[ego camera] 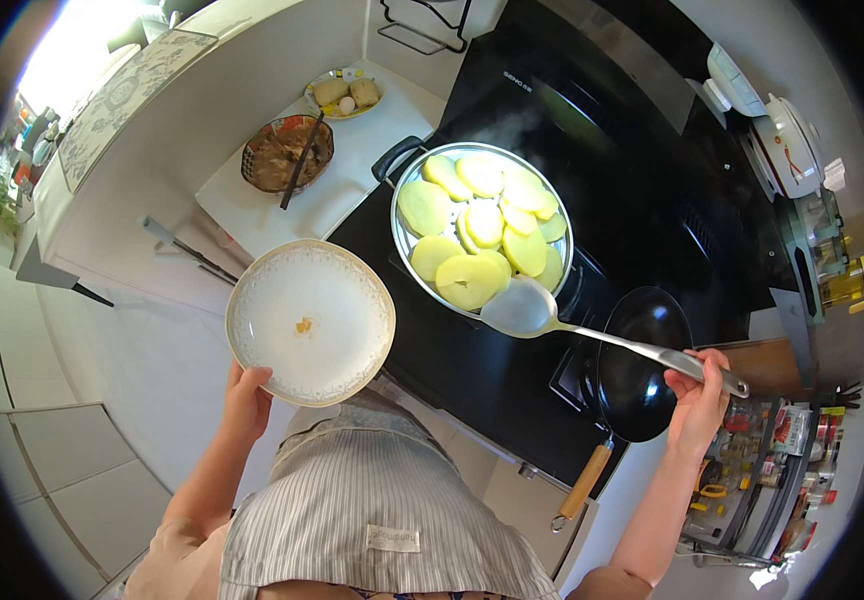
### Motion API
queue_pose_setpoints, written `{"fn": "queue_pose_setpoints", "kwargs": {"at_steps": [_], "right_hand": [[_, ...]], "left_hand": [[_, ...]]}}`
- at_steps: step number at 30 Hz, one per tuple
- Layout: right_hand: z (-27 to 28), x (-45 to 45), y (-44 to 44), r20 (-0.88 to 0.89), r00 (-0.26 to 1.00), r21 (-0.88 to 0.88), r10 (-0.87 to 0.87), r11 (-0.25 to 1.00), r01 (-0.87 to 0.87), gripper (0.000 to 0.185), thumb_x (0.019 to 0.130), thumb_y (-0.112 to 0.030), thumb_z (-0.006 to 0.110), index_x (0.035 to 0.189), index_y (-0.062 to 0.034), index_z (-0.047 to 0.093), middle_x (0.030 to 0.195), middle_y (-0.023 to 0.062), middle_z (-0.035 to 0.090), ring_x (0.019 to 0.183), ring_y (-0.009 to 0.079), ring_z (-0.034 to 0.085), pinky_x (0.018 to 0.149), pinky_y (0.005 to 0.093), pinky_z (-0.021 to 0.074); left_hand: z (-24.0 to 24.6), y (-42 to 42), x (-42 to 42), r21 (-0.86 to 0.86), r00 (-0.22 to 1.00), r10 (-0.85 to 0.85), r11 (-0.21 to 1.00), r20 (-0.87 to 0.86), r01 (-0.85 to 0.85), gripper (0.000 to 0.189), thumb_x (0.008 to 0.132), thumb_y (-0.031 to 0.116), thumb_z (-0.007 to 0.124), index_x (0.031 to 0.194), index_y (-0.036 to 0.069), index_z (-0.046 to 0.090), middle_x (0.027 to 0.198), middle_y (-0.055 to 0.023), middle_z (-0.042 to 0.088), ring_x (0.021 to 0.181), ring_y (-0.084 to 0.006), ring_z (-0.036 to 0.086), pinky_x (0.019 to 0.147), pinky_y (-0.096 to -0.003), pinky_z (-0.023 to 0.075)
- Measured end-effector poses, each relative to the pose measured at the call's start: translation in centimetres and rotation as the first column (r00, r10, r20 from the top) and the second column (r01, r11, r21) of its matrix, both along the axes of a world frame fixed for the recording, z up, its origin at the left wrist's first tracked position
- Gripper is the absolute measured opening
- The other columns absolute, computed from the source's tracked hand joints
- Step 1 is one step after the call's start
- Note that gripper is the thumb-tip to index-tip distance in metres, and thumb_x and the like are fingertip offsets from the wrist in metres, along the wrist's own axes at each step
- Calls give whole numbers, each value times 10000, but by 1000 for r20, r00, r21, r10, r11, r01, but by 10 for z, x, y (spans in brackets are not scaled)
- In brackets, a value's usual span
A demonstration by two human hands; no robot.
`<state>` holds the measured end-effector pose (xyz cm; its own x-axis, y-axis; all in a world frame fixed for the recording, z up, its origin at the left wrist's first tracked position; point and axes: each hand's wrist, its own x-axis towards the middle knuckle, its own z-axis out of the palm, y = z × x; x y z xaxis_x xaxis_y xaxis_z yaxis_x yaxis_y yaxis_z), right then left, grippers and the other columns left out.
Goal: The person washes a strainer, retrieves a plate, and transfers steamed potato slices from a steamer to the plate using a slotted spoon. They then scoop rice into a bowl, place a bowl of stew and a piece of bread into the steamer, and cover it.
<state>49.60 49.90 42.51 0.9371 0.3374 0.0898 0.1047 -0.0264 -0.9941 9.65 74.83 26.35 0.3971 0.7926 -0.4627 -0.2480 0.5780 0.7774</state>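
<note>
My left hand grips the lower rim of a white plate with a gold patterned border. A small orange mark shows near the plate's middle. In my right hand is the handle end of a metal cooking spatula. Its broad blade overlaps the near rim of a steamer pot on the black hob. Several pale yellow slices, apparently potato, lie in the pot, some overlapping. Whether the blade touches a slice I cannot tell. Faint steam rises behind the pot.
A black wok with a wooden handle sits on the hob's right. On the white counter stand a bowl of food with chopsticks across it and a yellow-rimmed plate holding an egg. Bottles and jars fill a rack at right.
</note>
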Motion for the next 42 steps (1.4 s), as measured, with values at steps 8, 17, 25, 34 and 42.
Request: {"fn": "queue_pose_setpoints", "kwargs": {"at_steps": [8, 17, 25, 34, 42], "right_hand": [[-28, -34, -1, -53, 996, 82, -66, 994, 70, 182, 896, -225, 471, 964, -59, 501, 946, 127, 584, 703, 205, 623, 616, 277, 533], [-58, -92, 9, -97, 967, 120, -234, 962, 245, 158, 888, -218, 478, 952, -76, 500, 969, 112, 563, 729, 212, 604, 626, 286, 507], [-77, -134, 27, -171, 944, 188, -282, 931, 313, 160, 874, -228, 487, 956, -91, 497, 962, 100, 557, 821, 206, 586, 677, 304, 498], [-92, -180, 58, -357, 875, 257, -326, 867, 428, 119, 883, -181, 464, 952, -102, 520, 962, 51, 572, 793, 215, 611, 723, 304, 503], [-106, -184, 49, -536, 757, 275, -374, 770, 575, 143, 868, -201, 492, 937, -89, 549, 874, 68, 615, 803, 227, 617, 742, 315, 510]], "left_hand": [[3, 67, 10, 32, 983, -176, 984, -61, 178, 597, 712, 52, 489, 1286, 56, 326, 1143, -68, 488, 998, -152, 498, 812, -275, 421], [-3, 106, 16, -27, 946, -320, 948, -54, 318, 613, 693, 43, 500, 1284, 64, 337, 1170, -55, 471, 1069, -159, 452, 906, -296, 366], [0, 128, 28, 3, 918, -390, 920, -73, 391, 622, 670, 32, 498, 1273, 61, 350, 1157, -48, 475, 1044, -150, 455, 880, -276, 364], [8, 138, 35, 6, 914, -398, 917, -76, 400, 670, 654, 15, 489, 1303, 55, 322, 1201, -60, 451, 1118, -168, 411, 942, -290, 321], [18, 143, 34, 22, 915, -397, 917, -76, 399, 698, 650, 20, 495, 1320, 50, 302, 1236, -69, 433, 1164, -180, 386, 985, -303, 290]]}}
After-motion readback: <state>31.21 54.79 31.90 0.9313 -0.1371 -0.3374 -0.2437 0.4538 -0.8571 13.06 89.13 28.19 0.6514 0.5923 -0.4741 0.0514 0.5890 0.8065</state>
